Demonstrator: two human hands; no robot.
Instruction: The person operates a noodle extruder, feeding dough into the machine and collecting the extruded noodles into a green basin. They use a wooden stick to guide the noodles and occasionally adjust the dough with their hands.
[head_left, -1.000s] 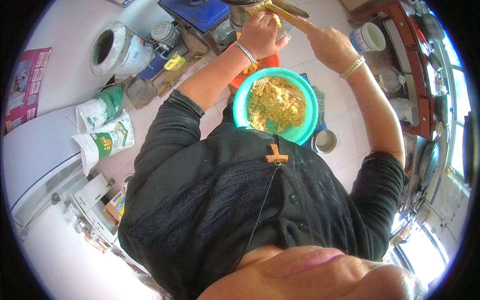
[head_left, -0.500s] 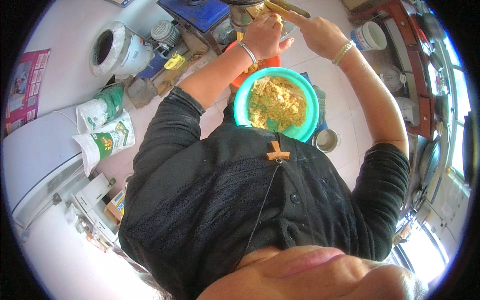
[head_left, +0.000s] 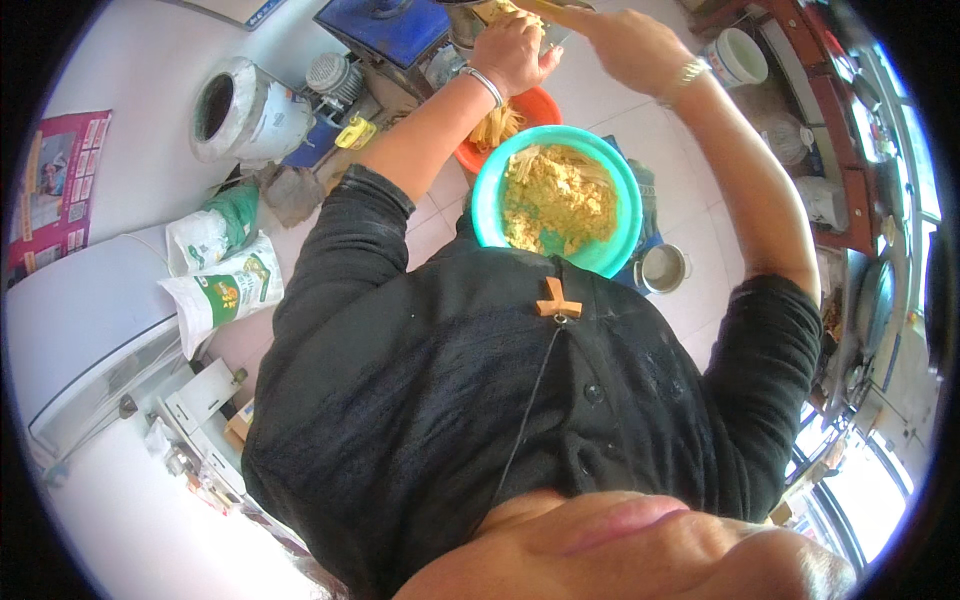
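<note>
My left hand (head_left: 508, 55) rests at the metal machine (head_left: 462, 22) at the top edge, fingers curled over yellow dough (head_left: 502, 10) at its opening; exactly what they grip is partly hidden. My right hand (head_left: 638, 55) grips a wooden stick (head_left: 552, 12) that points left toward that opening. Below the machine, a red basin (head_left: 540, 110) holds yellow flat strands (head_left: 495, 125). Nearer me, a turquoise basin (head_left: 625, 200) contains crumbly yellow dough (head_left: 560, 195) with pale strips along its back.
A blue machine body (head_left: 372, 30), motor (head_left: 330, 78) and large pale drum (head_left: 240, 105) stand back left, sacks (head_left: 225, 290) on the left. At right are a steel pot (head_left: 663, 268), white bucket (head_left: 738, 55) and dark-red cabinet (head_left: 790, 50) along the tiled floor (head_left: 700, 230).
Both hands appear higher in the picture, the right one with its stick nearer the top edge. The view has shifted slightly, and more of the red basin's strands show.
</note>
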